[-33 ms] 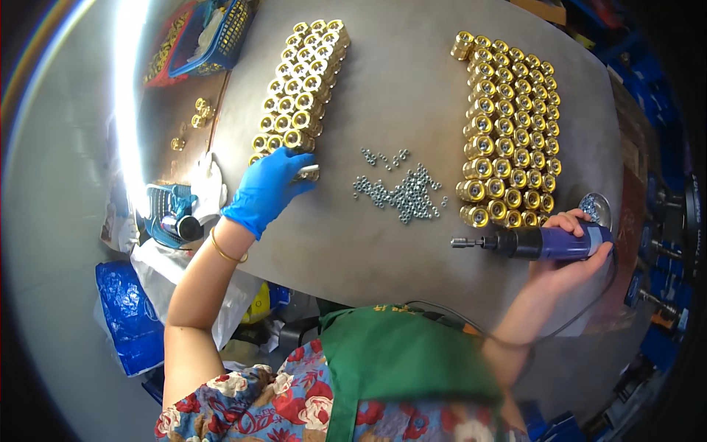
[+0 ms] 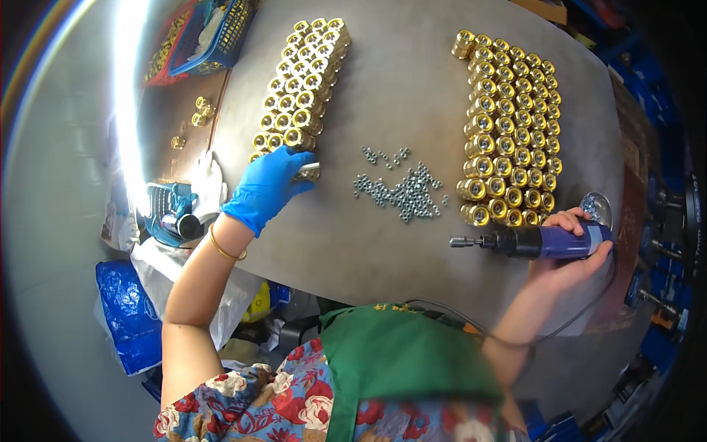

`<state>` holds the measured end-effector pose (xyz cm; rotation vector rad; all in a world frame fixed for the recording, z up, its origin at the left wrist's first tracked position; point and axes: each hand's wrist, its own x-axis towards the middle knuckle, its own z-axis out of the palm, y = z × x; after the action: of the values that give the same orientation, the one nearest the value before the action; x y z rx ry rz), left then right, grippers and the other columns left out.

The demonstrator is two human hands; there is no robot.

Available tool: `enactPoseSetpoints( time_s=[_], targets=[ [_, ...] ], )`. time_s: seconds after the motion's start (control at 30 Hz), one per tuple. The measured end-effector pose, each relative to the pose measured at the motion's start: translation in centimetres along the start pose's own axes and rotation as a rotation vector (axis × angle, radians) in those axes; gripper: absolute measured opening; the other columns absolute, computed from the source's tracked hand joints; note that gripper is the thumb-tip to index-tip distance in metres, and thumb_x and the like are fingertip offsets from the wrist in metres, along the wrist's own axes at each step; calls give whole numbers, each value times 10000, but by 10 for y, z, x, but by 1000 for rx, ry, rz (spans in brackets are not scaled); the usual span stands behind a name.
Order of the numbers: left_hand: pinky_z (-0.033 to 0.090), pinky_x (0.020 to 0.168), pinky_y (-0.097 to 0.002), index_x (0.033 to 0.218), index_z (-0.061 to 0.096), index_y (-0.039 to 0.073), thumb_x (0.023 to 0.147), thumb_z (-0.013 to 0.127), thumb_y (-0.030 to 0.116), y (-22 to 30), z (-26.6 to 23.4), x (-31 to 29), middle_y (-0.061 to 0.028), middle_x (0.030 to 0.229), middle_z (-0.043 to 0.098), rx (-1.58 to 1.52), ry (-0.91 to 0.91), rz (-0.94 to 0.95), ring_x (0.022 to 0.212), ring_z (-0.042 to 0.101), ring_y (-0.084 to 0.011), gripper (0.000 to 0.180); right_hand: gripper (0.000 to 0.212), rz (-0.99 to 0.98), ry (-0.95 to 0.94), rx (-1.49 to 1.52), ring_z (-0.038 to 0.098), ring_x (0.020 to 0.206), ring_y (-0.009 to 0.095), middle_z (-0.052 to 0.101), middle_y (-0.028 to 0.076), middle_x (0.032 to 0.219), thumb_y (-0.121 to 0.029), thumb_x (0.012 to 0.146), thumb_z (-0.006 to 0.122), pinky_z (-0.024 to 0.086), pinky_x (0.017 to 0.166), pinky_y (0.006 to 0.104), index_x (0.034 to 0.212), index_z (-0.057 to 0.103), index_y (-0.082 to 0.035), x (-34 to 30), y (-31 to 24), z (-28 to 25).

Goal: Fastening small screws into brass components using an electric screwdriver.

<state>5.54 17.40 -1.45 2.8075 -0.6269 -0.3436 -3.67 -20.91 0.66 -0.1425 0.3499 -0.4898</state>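
Note:
My left hand [image 2: 264, 190], in a blue glove, is closed at the near end of the left block of brass fittings [image 2: 303, 100]. Between its thumb and fingers shows part of a brass fitting [image 2: 309, 176], with a narrow white piece [image 2: 309, 166] over it that I cannot make out. Bare, my right hand [image 2: 573, 259] is wrapped round a purple and black electric screwdriver [image 2: 563, 242], which lies level with its metal socket tip pointing left. A loose heap of small silver nuts [image 2: 411, 194] lies on the table between the hands.
More brass fittings [image 2: 503, 132] stand in rows on the right of the grey table [image 2: 398, 88]. Beside my right hand is a metal bowl [image 2: 602, 211] of small parts. A cable [image 2: 549, 337] trails below the screwdriver. At the far left stands a blue basket [image 2: 234, 37].

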Motion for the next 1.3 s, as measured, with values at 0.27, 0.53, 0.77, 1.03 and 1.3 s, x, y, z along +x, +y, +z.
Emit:
enactPoseSetpoints(
  time_s=[0.27,0.53,0.77,1.03,1.3],
  targets=[
    [365,454,-206,952,625,4,835,612,221,72,16,-12,8,673,546,-1242,-197,-527,519,434,-56,247,471,-34,-97,-16,456,659,129,464,69,905,-449,802,562,411,620,266,1000,428,-43,-11,6,13],
    [299,416,-169,966,587,15,873,524,280,136,32,-26,-82,727,603,-1690,-210,-415,465,382,-45,287,465,-93,-117,7,458,617,129,498,71,911,-471,812,544,407,589,273,960,442,-42,-13,1,23],
    [315,425,-170,978,570,13,882,506,235,152,26,-16,-93,741,595,-1690,-218,-442,487,400,-56,250,479,-211,-177,-94,469,578,136,539,87,869,-509,822,502,402,557,277,941,468,-46,-8,-8,19],
    [297,411,-170,977,577,2,853,559,137,153,26,-1,-47,707,565,-1757,-164,-376,480,373,-40,184,486,-232,-171,-105,475,570,138,544,88,853,-516,820,499,408,543,281,932,477,-44,-1,-10,25],
    [285,397,-173,956,581,0,837,611,178,158,22,17,-4,663,512,-1736,-42,-298,478,376,-38,216,479,-288,-106,-63,465,551,139,539,69,817,-515,811,513,413,558,277,920,486,-49,6,-10,25]
  ],
)
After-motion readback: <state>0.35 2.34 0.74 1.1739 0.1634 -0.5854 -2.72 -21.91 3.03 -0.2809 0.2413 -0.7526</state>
